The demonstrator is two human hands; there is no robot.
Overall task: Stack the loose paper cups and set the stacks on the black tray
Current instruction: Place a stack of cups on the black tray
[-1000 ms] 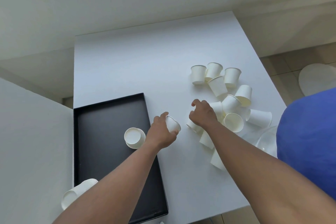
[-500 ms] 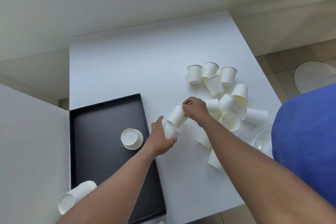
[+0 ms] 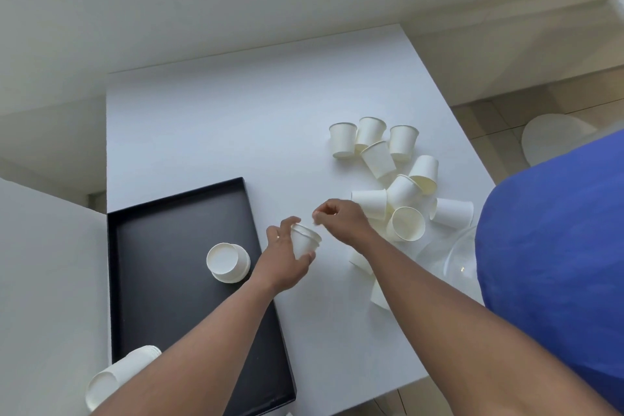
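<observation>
Right hand (image 3: 341,219) now off nested cups (image 3: 304,241), white table (image 3: 202,132), pale walls (image 3: 169,10)

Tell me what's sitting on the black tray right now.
On the black tray: one short upside-down stack of paper cups, and a longer stack on its side at the near-left corner. The left forearm hides part of the tray's near end.

No readable text, cups seemingly plain white, tray unmarked
</observation>
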